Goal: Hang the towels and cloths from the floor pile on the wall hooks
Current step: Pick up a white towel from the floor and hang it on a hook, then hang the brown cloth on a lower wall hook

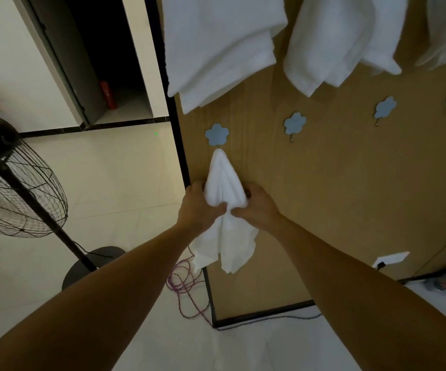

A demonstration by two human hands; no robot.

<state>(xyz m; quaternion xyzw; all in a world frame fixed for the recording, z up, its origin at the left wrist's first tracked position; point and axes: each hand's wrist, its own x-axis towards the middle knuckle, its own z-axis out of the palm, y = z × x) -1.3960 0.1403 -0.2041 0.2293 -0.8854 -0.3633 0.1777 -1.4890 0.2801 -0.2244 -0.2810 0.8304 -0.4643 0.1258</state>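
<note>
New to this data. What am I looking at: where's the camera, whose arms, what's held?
No robot: a person wears one wide-angle camera on the head, looking forward and down, so both bare arms are theirs. The left hand and right hand both grip a small white cloth hanging from a blue flower hook on the wooden wall panel. The next hook and third hook are empty; larger white towels hang above. A standing fan and a purple cord are on the floor.

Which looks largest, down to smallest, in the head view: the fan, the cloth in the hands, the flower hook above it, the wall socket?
1. fan, though partly cut off by the frame
2. cloth
3. flower hook and wall socket look alike, so unranked
</note>
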